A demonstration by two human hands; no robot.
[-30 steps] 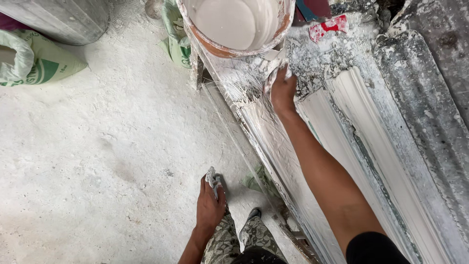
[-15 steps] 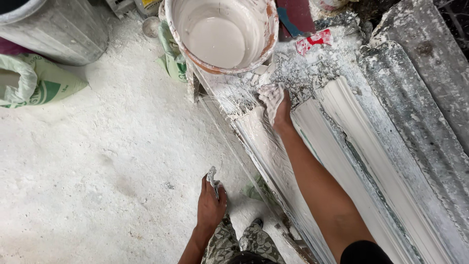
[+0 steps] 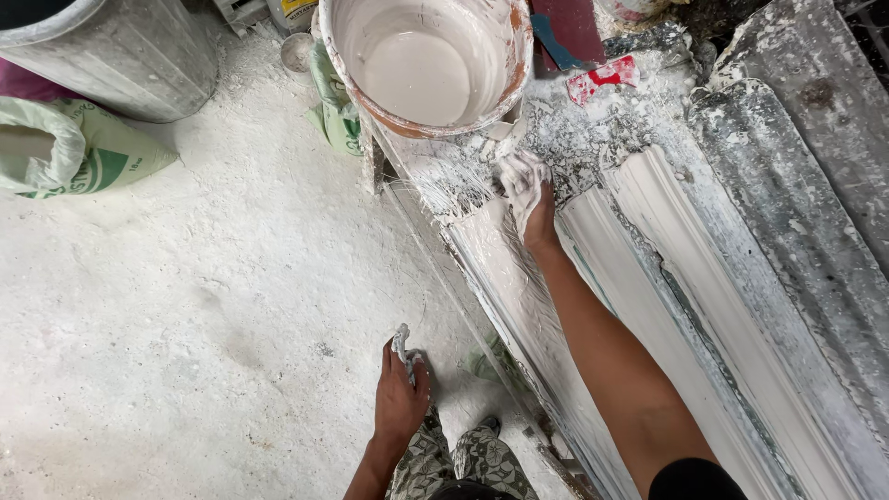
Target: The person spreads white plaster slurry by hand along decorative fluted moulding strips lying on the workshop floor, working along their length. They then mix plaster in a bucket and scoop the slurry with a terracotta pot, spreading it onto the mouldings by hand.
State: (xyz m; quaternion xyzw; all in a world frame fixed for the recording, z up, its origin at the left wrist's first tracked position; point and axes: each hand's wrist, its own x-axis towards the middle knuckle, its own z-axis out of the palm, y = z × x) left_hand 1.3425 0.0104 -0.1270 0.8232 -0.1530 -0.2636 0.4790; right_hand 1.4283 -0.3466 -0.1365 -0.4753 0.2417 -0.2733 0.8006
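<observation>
My right hand (image 3: 530, 199) is coated in wet white plaster and presses on the end of a long white moulded strip (image 3: 519, 278) lying on the bench, just below a large bucket (image 3: 428, 65) of white liquid plaster. Thin fibres show in the wet plaster under the hand. My left hand (image 3: 400, 393) hangs low beside my camouflage trousers (image 3: 454, 463) and is closed around a small white lump of plaster-soaked fibre (image 3: 403, 344).
A second white moulding (image 3: 704, 287) and grey corrugated sheets (image 3: 806, 185) lie to the right. A green-and-white sack (image 3: 83, 153) and a grey metal drum (image 3: 120, 56) stand at the upper left. A red scraper (image 3: 602, 79) lies near the bucket. The floor (image 3: 185, 306) is dusted white.
My right hand has slid down from the bucket's edge onto the end of the moulding. The view has shifted so the bucket shows more fully. My left hand has stayed in place.
</observation>
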